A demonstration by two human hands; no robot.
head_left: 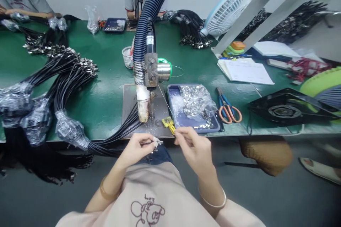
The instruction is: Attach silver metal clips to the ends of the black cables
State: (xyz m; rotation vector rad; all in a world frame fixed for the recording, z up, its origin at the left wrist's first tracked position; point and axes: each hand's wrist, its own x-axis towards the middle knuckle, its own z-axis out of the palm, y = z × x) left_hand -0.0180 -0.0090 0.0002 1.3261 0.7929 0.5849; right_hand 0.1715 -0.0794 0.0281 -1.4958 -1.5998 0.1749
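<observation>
My left hand (pixel 138 148) is closed in a pinch on the metal end of a thin black cable (pixel 156 143), just in front of the table's edge. My right hand (pixel 193 146) is also pinched, its fingertips at a small yellow-handled tool (pixel 168 123) lying by the edge. A bundle of black cables (pixel 119 133) runs from the left toward my left hand. Above both hands stands a soldering fixture (pixel 151 78) on a grey plate (pixel 130 103), under a dark corrugated hose (pixel 149 10).
A blue tray (pixel 213 125) holds a bag of small metal parts. Orange-handled pliers (pixel 227 108), papers (pixel 246 71), a white fan (pixel 227 9) and a black device (pixel 287 108) lie to the right. Bagged cable bundles (pixel 39 113) fill the left. Two other people sit across the green table (pixel 106 78).
</observation>
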